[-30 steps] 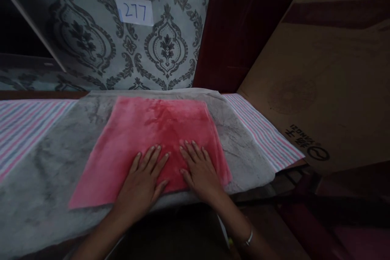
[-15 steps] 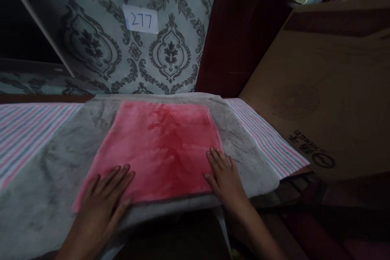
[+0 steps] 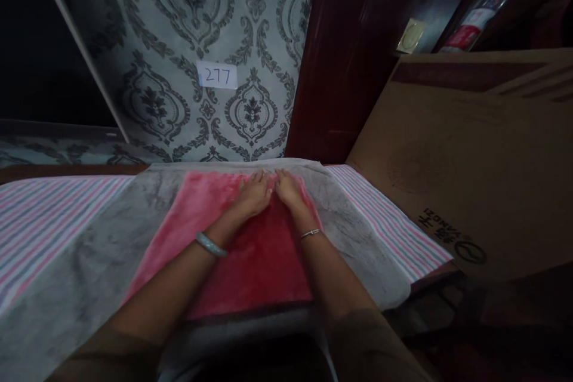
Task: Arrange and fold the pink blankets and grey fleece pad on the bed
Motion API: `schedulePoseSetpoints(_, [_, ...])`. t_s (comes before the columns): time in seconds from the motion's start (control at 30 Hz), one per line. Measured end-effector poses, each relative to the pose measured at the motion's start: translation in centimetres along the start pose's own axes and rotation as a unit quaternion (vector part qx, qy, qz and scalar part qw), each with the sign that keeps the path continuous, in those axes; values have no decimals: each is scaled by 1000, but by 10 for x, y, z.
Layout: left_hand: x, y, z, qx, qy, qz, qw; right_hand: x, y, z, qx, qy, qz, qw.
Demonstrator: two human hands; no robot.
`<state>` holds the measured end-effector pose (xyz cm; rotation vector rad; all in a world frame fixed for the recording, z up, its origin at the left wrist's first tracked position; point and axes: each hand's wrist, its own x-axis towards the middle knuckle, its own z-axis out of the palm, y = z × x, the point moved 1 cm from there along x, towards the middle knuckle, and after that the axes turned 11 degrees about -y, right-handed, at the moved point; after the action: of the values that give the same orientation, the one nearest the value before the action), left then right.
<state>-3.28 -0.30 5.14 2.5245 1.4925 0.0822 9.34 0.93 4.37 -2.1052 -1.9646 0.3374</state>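
A pink-red plush cloth lies spread flat on a larger grey plush cover. Both my arms reach across it to its far part. My left hand rests on the cloth near its far edge, palm down with the fingers stretched out. Close beside it on the right, my right hand also touches the far part of the cloth, its fingers extended away from me. A bangle circles my left wrist, and a thin bracelet my right.
Pink, white and grey striped fabric shows beyond the grey cover on both sides. A big cardboard box stands at the right, with a bottle behind it. Patterned wallpaper bearing a "277" paper rises at the back.
Both my hands have moved from the near corners of the pink-red cloth to its far edge and come close together. The view has tilted up slightly.
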Motion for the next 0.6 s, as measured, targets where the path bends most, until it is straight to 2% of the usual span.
schedulePoseSetpoints(0.13, [7,-8,39,25,-6,-19,999,-3,17,35,-11,1,9,1000])
schedulePoseSetpoints(0.23, [4,-15,51,45,-9,-22,999,-1,23,43,-14,-5,8,1000])
schedulePoseSetpoints(0.4, [5,-30,40,50,-16,-65,996,6,23,43,-7,-15,15,1000])
schedulePoseSetpoints(0.6, [1,-74,19,51,-45,-159,985,4,23,45,-6,-14,14,1000])
